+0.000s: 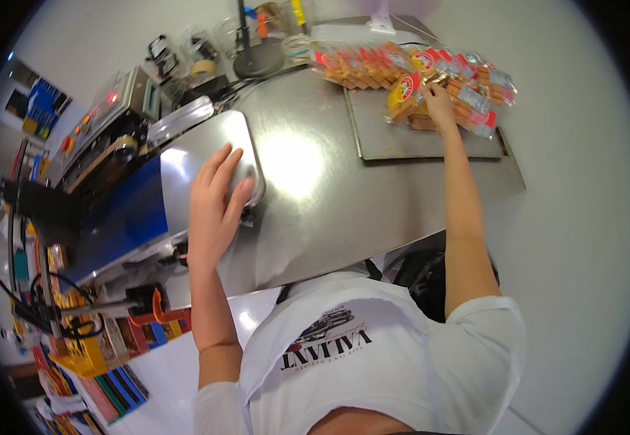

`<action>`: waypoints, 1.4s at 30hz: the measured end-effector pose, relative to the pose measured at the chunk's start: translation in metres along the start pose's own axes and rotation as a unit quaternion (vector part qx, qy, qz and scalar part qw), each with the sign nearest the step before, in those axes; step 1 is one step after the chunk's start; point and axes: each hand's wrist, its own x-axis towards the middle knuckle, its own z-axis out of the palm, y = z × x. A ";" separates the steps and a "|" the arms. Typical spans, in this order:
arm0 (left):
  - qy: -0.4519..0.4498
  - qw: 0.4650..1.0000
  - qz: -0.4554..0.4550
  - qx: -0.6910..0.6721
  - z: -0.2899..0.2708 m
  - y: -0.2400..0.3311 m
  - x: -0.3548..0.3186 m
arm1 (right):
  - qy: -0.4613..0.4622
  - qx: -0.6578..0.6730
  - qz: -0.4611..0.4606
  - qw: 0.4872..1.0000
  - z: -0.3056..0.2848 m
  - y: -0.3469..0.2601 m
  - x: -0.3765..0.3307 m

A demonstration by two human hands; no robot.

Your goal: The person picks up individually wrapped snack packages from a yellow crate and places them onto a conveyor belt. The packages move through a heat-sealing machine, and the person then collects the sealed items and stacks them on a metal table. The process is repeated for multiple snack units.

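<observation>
My right hand (pixel 438 101) reaches to the far right, its fingers closed at the edge of a clear snack packet (pixel 404 93) with a yellow and red label. Beneath and around it lies a pile of similar packets (pixel 366 67), holding brown sticks or slices that look like biscuits. They rest on a flat metal tray (pixel 387 142), covering its far part. On the left, my left hand (pixel 217 199) holds nothing; its fingers are apart over the shiny metal end plate (pixel 231 134) of a blue conveyor belt (pixel 126 225). Whether its fingertips touch the plate cannot be made out.
A machine with buttons and a red light (pixel 112 98) stands beyond the belt. At the table's back are a black stand base (pixel 258 61), tape rolls (pixel 202 69), jars and cables. A black camera-like device on an arm (pixel 47 203) sits at the left. The steel table (pixel 315 210) lies between my hands.
</observation>
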 end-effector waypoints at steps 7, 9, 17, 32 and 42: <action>0.168 0.979 0.112 0.022 0.029 0.047 0.036 | -0.005 0.300 -0.110 0.948 -0.014 -0.246 -0.103; 0.195 0.975 0.095 -0.048 0.024 0.049 0.042 | -0.057 0.364 -0.137 0.919 -0.008 -0.278 -0.128; 0.178 0.875 -0.100 -0.439 -0.029 -0.026 0.020 | -0.186 0.383 -0.194 0.884 0.057 -0.289 -0.102; 0.225 0.933 -0.080 -0.270 -0.069 -0.063 0.028 | -0.289 0.310 -0.268 0.865 0.055 -0.313 -0.091; 0.281 0.906 -0.091 -0.303 -0.069 -0.065 0.027 | -0.365 0.328 -0.245 0.836 0.055 -0.320 -0.091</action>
